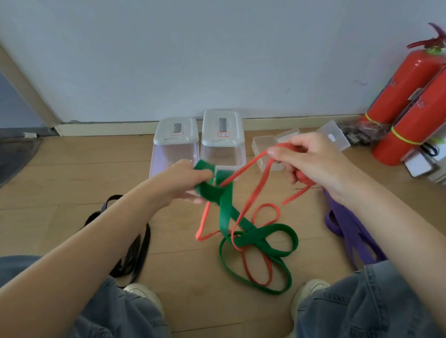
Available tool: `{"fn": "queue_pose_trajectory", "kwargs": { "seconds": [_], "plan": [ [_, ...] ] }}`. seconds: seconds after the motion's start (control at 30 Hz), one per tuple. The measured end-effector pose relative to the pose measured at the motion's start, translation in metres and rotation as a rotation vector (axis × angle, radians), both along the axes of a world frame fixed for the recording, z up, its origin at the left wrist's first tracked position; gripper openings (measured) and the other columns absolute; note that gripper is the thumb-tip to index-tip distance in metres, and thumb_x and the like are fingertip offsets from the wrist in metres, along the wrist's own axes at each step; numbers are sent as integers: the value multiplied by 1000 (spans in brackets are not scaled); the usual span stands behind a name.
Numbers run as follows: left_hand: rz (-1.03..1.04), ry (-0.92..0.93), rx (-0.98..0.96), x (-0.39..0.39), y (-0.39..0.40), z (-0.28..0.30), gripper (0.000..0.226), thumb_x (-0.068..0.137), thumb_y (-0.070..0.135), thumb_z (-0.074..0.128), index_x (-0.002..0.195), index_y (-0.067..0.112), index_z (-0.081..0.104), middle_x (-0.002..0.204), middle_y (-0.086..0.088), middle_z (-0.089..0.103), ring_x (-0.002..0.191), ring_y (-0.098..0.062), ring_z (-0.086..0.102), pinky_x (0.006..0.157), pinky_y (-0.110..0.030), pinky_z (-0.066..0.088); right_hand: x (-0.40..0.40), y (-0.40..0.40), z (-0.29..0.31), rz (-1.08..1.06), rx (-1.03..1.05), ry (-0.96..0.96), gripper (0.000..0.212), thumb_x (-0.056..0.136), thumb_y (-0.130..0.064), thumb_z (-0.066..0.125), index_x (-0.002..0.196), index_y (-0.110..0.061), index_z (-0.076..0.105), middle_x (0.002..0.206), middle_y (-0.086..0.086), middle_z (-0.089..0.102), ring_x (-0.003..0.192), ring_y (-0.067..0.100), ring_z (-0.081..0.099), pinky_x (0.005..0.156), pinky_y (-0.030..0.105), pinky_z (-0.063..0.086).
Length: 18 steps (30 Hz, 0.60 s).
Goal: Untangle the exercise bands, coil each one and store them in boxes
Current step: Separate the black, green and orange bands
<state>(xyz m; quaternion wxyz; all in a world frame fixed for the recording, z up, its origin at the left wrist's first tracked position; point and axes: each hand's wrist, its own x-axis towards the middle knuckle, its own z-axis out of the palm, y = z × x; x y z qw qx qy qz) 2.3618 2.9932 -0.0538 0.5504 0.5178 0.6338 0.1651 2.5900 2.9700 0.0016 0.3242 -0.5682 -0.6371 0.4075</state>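
A wide green band (242, 232) and a thin red band (261, 185) lie tangled on the wooden floor between my feet, their upper ends lifted. My left hand (183, 180) grips a green loop above the floor. My right hand (310, 159) holds bunched red band, pinching a strand near its fingertips. A black band (138, 244) lies under my left forearm. A purple band (348, 229) lies under my right forearm. Two lidded clear boxes (176, 144) (221, 141) stand at the wall, with a small open clear box (265, 150) beside them.
Two red fire extinguishers (407, 84) lean in the right corner with white boxes (419, 163) at their base. The white wall and skirting board (112, 128) close the far side. A grey mat (7, 156) lies at the left. My knees and shoes frame the bottom.
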Motion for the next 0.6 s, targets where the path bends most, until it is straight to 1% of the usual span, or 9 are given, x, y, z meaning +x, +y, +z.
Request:
{"fn": "queue_pose_trajectory", "kwargs": {
  "seconds": [0.07,0.13,0.17,0.23,0.33,0.43,0.5,0.57,0.6],
  "plan": [
    [-249,448,12,-4,-4,-4,17,90,19,54,93,2,52,86,-9,60,62,-13,60,47,-14,48,5,1,2,-4,8,24,16,88,-25,60,84,-10,64,45,-6,52,47,10,49,41,14,33],
    [-475,732,79,-6,-5,-10,49,87,29,61,122,2,43,113,-9,56,88,-19,57,64,-15,47,4,-3,4,135,-13,9,11,89,-21,58,80,-16,63,50,-8,56,54,9,53,47,14,38],
    [-536,662,113,-4,-5,-11,70,82,33,67,136,7,32,132,-5,46,108,-20,50,83,-19,43,-1,-6,5,235,-26,2,11,89,-21,58,80,-20,62,56,-9,60,57,4,56,49,13,40],
    [-567,197,134,8,-9,-7,91,73,36,76,145,27,20,145,11,32,131,-11,34,107,-27,29,-10,-13,4,403,-58,70,10,90,-22,58,82,-25,64,69,-11,66,63,-1,59,50,10,40],
    [-573,-306,107,28,-21,-15,48,78,22,72,122,23,52,120,6,60,112,-13,56,99,-31,44,-13,-10,5,369,-27,471,11,84,-23,59,83,-25,70,77,-7,70,64,7,59,46,11,36],
    [-642,-177,118,32,-30,-38,8,90,11,59,97,15,60,99,-1,65,95,-10,61,97,-30,46,2,3,3,75,46,769,14,87,-16,55,86,-10,67,81,3,73,65,11,65,44,15,33],
    [-717,109,238,27,-26,-44,10,95,15,49,89,16,57,91,2,62,84,-5,58,87,-24,44,14,8,-7,-67,62,638,14,93,-13,51,89,-4,62,75,0,72,56,5,62,46,14,36],
    [-615,232,349,22,-18,-27,18,98,19,44,81,15,52,76,3,60,73,-10,57,75,-24,45,24,12,-17,-86,23,53,17,91,-19,57,96,-3,60,74,-3,68,59,5,61,49,13,39],
    [-517,134,375,21,-15,-11,20,97,19,44,78,15,51,64,7,56,63,-10,55,67,-24,46,30,14,-22,-48,-21,-321,24,88,-23,62,103,-4,57,82,-2,65,70,10,63,53,15,42]
  ]
}}
